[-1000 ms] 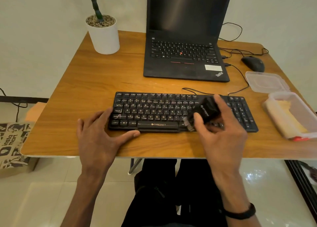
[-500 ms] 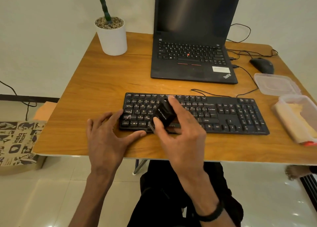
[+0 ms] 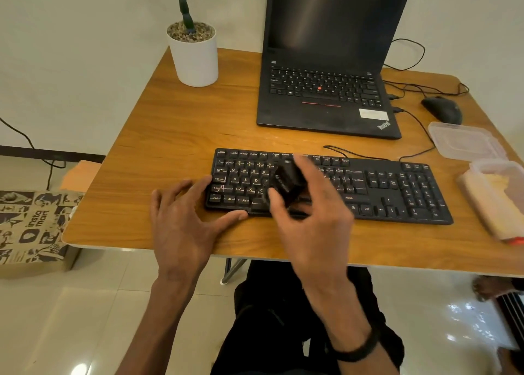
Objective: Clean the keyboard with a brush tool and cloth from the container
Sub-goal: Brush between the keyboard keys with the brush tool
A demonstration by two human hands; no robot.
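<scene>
A black keyboard (image 3: 397,187) lies across the near part of the wooden table (image 3: 175,130). My right hand (image 3: 312,218) grips a black brush tool (image 3: 287,181) and holds it down on the keys left of the keyboard's middle; the hand is motion-blurred. My left hand (image 3: 184,218) rests open at the keyboard's left front corner, with fingers against its left end and thumb along the front edge. At the right table edge stands an open clear container (image 3: 507,170) with a pale yellow cloth (image 3: 490,201) in it.
An open black laptop (image 3: 326,91) stands behind the keyboard, a white plant pot (image 3: 195,56) at the back left, a black mouse (image 3: 442,109) and cables at the back right. The container's clear lid (image 3: 465,140) lies behind the container. A printed paper bag (image 3: 31,227) sits on the floor left.
My right hand swept the brush from the keyboard's right-middle to its left part, and it now sits slightly right of that. The left hand has kept its place at the keyboard's corner.
</scene>
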